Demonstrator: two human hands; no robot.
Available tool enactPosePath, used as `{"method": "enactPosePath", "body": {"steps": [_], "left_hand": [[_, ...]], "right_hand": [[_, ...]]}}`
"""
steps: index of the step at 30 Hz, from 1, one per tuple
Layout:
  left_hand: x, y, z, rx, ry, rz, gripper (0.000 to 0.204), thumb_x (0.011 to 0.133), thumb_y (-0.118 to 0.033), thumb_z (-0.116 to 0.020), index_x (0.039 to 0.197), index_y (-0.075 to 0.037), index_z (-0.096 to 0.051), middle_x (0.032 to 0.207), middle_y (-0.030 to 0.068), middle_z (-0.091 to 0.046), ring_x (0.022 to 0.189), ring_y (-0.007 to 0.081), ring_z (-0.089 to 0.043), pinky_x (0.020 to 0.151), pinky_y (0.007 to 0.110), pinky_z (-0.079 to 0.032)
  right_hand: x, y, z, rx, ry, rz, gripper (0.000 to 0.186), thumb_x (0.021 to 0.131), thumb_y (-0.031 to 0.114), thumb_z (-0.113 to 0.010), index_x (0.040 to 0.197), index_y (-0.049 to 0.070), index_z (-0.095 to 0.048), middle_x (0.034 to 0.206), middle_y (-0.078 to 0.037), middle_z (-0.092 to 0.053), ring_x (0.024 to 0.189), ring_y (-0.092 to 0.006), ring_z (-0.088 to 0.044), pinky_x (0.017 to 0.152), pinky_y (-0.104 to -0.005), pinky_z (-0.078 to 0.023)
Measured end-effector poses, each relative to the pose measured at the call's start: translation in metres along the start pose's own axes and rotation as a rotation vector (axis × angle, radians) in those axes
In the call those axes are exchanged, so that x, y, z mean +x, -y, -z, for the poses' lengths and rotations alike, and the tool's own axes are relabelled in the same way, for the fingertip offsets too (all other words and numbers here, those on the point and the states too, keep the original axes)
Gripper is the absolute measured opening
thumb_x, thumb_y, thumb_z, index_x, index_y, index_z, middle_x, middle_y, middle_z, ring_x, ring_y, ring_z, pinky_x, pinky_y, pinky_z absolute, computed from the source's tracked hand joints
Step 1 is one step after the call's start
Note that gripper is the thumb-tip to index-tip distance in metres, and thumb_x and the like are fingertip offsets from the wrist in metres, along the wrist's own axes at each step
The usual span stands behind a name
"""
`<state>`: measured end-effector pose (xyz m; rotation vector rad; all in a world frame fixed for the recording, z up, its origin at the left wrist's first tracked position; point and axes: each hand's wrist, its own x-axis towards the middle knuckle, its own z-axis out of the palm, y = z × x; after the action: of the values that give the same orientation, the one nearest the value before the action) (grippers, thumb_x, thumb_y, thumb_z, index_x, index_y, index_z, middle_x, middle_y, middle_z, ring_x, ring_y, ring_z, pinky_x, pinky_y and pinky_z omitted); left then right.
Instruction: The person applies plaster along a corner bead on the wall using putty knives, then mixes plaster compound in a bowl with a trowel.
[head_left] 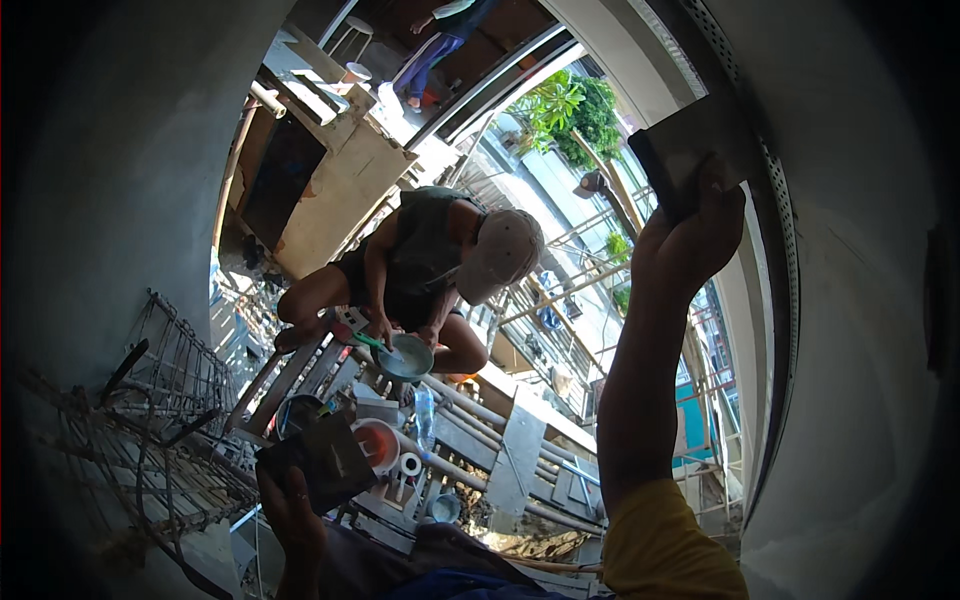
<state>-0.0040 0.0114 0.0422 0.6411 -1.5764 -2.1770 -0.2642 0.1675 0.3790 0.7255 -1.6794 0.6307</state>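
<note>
Raised at the upper right, my right hand (692,238) is closed around a wide putty knife (708,142) with a dark handle edge. Its flat blade lies at the edge of a beam, close to a perforated metal corner strip (783,200); I cannot tell whether they touch. Low on the left, my left hand (293,515) grips a dark, flat rectangular blade (325,465), smeared with some pale material. Below it sit a bucket with reddish contents (376,445) and a white roll of tape (410,464).
A co-worker in a pale cap (505,252) squats ahead, holding a bowl (405,358) and a green-handled tool (368,340). Scaffold poles and boards (518,450) form the platform. Wire mesh (165,430) stands at left. Another person (435,55) is farther back.
</note>
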Motion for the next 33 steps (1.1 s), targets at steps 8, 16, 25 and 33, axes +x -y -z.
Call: {"method": "enactPosePath", "body": {"steps": [8, 16, 25, 33], "left_hand": [[-0.001, 0.000, -0.004, -0.055, -0.010, 0.008, 0.050, 0.097, -0.039, -0.047, 0.117, 0.007, -0.046, 0.106, 0.0170, -0.055, 0.098, 0.0239, -0.054, 0.087, 0.037, -0.043], [-0.001, 0.022, 0.004, -0.121, 0.033, 0.007, 0.054, 0.096, -0.039, -0.049, 0.127, 0.005, -0.042, 0.116, 0.0163, -0.053, 0.104, 0.0247, -0.054, 0.090, 0.037, -0.043], [0.005, 0.000, -0.007, -0.794, 0.149, 0.437, 0.054, 0.096, -0.029, -0.054, 0.138, -0.004, -0.033, 0.123, 0.0098, -0.052, 0.108, 0.0198, -0.058, 0.090, 0.036, -0.052], [0.013, 0.031, 0.015, -0.380, 0.100, 0.197, 0.056, 0.096, -0.041, -0.051, 0.133, -0.001, -0.039, 0.116, 0.0123, -0.056, 0.102, 0.0195, -0.058, 0.089, 0.032, -0.048]], "right_hand": [[0.006, -0.005, 0.004, -0.831, 0.081, 0.557, 0.052, 0.063, -0.002, -0.074, 0.112, -0.003, -0.058, 0.103, -0.020, -0.059, 0.093, -0.0351, -0.060, 0.078, -0.0393, -0.050], [-0.053, 0.032, -0.021, 0.768, 0.087, -0.681, 0.012, 0.087, 0.002, -0.060, 0.096, -0.006, -0.057, 0.094, -0.015, -0.065, 0.082, -0.0201, -0.067, 0.074, -0.0304, -0.059], [-0.194, 0.099, 0.011, 0.777, 1.711, -1.265, 0.015, 0.085, 0.015, -0.070, 0.086, 0.002, -0.063, 0.072, 0.004, -0.057, 0.063, -0.0038, -0.050, 0.057, -0.0222, -0.040], [-0.209, 0.049, 0.008, 0.339, 1.597, -0.869, 0.010, 0.080, 0.007, -0.068, 0.082, -0.002, -0.063, 0.068, -0.002, -0.060, 0.064, -0.0057, -0.055, 0.057, -0.0226, -0.043]]}}
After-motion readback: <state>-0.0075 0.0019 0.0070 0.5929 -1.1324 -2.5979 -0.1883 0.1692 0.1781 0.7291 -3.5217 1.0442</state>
